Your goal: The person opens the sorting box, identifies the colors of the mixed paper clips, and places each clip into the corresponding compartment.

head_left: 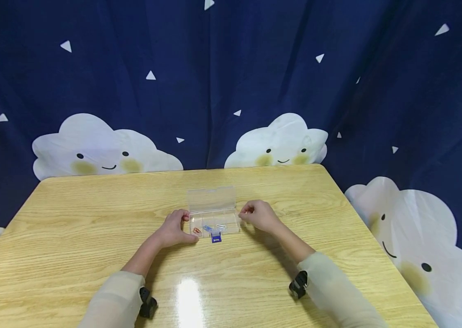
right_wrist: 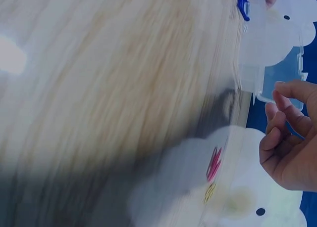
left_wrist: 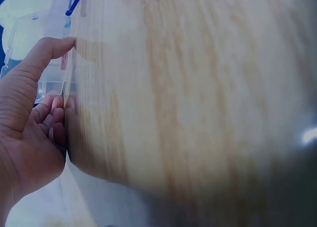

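A clear plastic compartment box [head_left: 210, 223] stands on the table with its clear lid [head_left: 211, 199] raised at the back. In it lie a red paper clip [head_left: 197, 231], a blue one and a white one, with a blue latch [head_left: 216, 237] at the front. My left hand [head_left: 172, 230] grips the box's left end, thumb at the front corner and curled fingers [left_wrist: 57, 111] toward the back. At the right end is my right hand [head_left: 260, 215], thumb and forefinger tips [right_wrist: 280, 86] close together; whether something small sits between them cannot be made out.
Pink paper clips [right_wrist: 214, 164] and yellow paper clips [right_wrist: 210, 192] show below the right hand in the right wrist view. The wooden table [head_left: 91, 218] backs onto a dark blue curtain [head_left: 231, 68] with smiling clouds. Black wrist devices [head_left: 147, 303] sit at both sleeves.
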`<state>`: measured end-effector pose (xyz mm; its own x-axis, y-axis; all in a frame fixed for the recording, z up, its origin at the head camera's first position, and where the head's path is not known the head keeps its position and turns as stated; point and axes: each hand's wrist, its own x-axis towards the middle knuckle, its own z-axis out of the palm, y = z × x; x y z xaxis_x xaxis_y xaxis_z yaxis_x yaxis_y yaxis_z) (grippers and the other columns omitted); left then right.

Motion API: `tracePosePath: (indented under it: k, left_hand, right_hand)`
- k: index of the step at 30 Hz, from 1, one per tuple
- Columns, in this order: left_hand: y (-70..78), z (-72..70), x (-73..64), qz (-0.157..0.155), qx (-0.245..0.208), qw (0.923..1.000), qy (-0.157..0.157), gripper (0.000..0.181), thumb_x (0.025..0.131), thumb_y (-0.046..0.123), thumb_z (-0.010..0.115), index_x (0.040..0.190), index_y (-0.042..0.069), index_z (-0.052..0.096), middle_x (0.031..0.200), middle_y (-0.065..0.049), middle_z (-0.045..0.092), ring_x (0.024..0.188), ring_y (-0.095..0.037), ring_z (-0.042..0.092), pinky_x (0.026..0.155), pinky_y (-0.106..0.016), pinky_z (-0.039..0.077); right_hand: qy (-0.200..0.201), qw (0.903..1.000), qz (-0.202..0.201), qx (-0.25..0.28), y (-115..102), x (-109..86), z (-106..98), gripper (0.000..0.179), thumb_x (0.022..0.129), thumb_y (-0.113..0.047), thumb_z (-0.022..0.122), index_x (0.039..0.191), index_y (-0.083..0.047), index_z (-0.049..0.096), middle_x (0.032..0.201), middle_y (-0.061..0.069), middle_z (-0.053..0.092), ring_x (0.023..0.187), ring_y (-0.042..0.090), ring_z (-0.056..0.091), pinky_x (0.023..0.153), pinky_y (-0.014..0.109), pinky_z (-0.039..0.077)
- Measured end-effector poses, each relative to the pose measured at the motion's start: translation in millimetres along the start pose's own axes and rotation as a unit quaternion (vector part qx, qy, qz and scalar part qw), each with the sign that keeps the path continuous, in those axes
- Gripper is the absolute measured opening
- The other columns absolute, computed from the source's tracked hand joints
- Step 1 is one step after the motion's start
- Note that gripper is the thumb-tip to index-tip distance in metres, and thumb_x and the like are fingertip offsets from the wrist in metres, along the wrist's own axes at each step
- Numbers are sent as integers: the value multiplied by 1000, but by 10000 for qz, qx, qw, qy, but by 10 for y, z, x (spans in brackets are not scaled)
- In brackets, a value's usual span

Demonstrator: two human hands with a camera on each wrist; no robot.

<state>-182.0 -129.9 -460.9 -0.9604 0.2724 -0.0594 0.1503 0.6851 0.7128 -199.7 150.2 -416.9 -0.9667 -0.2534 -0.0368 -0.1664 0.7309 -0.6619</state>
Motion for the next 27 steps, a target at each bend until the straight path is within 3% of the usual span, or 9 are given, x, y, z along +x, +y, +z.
tracePosePath:
  k: [8,17,27]
  left_hand:
    - [15,-8,-6,-36,-93,10000,2,69,60,27,83,113,2,48,106,-9,50,98,-24,42,86,-35,37]
    - [18,-9,-12,1,-99,9999,-39,67,59,25,83,111,1,48,104,-9,49,93,-21,40,80,-31,36]
    - [2,-11,2,-35,-143,9999,-70,67,59,26,84,110,2,48,103,-9,48,93,-22,39,79,-31,35]
  right_hand:
    - [-6,9998,192,86,143,-48,-118,11,86,-19,65,85,-9,69,72,2,59,61,13,47,57,27,39]
    - [-102,9990,389,211,296,-106,-228,17,88,-19,62,90,-4,68,71,13,64,53,21,55,55,27,43]
    - [208,9984,521,-91,469,-164,-360,14,88,-18,62,92,-6,67,75,5,59,62,15,45,59,28,38]
